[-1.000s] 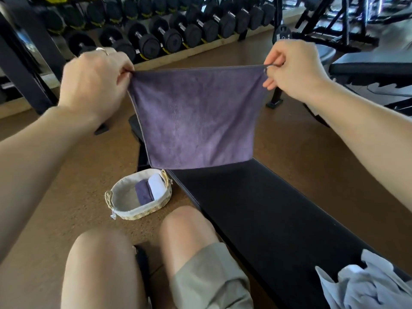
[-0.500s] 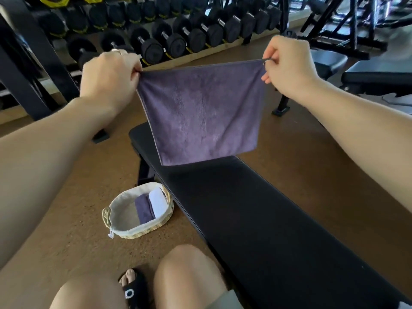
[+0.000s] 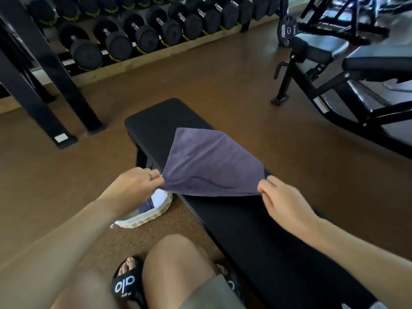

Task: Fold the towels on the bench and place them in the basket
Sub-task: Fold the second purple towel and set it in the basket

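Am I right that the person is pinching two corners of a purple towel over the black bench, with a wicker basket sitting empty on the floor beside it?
Not quite: the head view shows the wicker basket is not empty; it holds a purple and a white folded cloth. The rest is right: the left hand and right hand pinch corners of the purple towel over the black bench.

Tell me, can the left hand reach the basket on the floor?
Probably yes. The left hand hovers right above the basket with nothing between, but its fingers pinch the purple towel's corner.

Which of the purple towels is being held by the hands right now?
The large purple towel over the bench, pinched at its near corners by left hand and right hand; the other lies folded in the basket.
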A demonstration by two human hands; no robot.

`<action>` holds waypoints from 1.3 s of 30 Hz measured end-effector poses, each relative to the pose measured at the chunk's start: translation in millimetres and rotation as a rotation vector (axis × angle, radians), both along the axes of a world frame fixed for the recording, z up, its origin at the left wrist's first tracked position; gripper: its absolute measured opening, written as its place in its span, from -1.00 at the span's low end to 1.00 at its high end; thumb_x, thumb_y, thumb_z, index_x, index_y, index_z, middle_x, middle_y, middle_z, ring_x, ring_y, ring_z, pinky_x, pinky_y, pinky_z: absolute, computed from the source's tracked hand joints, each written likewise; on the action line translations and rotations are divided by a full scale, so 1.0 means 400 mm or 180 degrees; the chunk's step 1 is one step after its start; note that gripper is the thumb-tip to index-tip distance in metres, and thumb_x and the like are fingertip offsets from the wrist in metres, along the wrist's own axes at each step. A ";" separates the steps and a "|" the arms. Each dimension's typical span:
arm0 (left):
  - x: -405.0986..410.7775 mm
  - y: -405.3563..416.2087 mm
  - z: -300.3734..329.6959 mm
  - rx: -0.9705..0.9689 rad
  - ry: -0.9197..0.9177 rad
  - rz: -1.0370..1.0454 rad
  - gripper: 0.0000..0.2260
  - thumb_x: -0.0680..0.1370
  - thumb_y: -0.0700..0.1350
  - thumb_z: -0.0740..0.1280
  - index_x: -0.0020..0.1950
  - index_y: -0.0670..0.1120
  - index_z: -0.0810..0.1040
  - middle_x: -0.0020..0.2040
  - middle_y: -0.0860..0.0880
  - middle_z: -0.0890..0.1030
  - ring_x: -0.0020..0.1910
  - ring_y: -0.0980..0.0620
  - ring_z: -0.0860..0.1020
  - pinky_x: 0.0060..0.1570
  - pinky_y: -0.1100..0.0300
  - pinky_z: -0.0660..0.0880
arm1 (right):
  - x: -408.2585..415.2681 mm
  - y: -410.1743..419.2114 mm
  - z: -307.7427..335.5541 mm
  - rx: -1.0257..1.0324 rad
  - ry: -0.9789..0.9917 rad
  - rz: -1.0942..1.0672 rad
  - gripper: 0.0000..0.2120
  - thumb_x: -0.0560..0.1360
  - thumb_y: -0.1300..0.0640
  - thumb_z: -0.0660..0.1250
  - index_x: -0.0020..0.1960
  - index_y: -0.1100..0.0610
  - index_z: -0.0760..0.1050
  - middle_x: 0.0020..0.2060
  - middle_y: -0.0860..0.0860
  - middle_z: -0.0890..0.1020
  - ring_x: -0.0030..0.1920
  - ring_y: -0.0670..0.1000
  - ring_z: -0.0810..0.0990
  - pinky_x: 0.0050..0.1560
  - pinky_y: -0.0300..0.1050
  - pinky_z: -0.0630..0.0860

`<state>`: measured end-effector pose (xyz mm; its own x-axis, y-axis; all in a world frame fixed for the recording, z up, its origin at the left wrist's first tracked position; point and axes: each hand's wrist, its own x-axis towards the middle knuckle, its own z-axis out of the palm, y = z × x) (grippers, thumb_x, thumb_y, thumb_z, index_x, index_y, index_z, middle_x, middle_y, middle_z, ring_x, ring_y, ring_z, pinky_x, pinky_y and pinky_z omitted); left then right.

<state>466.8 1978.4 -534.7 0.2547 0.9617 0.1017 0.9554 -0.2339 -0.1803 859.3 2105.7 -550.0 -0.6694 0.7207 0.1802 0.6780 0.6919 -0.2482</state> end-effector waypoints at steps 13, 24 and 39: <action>0.016 -0.074 -0.038 -0.0370 0.0523 0.0379 -0.62 0.29 -0.28 0.61 -0.11 -0.01 0.48 -0.12 0.02 0.49 -0.59 -0.03 0.33 -0.56 0.22 0.11 | 0.003 -0.231 -0.026 0.0084 -0.0588 0.0572 -0.75 0.31 0.17 0.57 -0.12 -0.02 0.56 -0.25 -0.12 0.54 -0.28 -0.08 0.53 -0.26 -0.20 0.53; 0.034 -0.053 -0.085 -0.0944 -0.2132 0.1921 -0.73 0.51 -0.25 0.28 0.07 0.11 0.44 0.13 -0.02 0.51 -0.03 -0.01 0.54 0.00 0.07 0.45 | -0.055 -0.176 0.037 -0.0277 -0.0502 0.0489 -0.72 0.55 -0.19 0.17 -0.10 -0.04 0.54 -0.21 -0.16 0.50 -0.15 -0.12 0.43 -0.08 -0.18 0.40; 0.105 0.101 -0.109 -0.0939 -0.3681 0.2998 -0.62 0.69 0.10 0.18 0.28 -0.21 0.43 0.11 -0.14 0.60 0.08 -0.11 0.56 0.05 0.05 0.43 | -0.250 -0.033 -0.117 -0.0271 -0.0950 0.0288 -0.34 0.66 -0.27 -0.21 0.67 0.02 -0.04 0.65 0.12 0.02 0.65 0.13 -0.01 0.62 0.12 -0.06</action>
<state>508.7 2018.9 -578.5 -0.5272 0.7442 -0.4102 0.3516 0.6305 0.6920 759.4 2092.6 -596.7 -0.7456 0.6600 -0.0920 0.6663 0.7379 -0.1073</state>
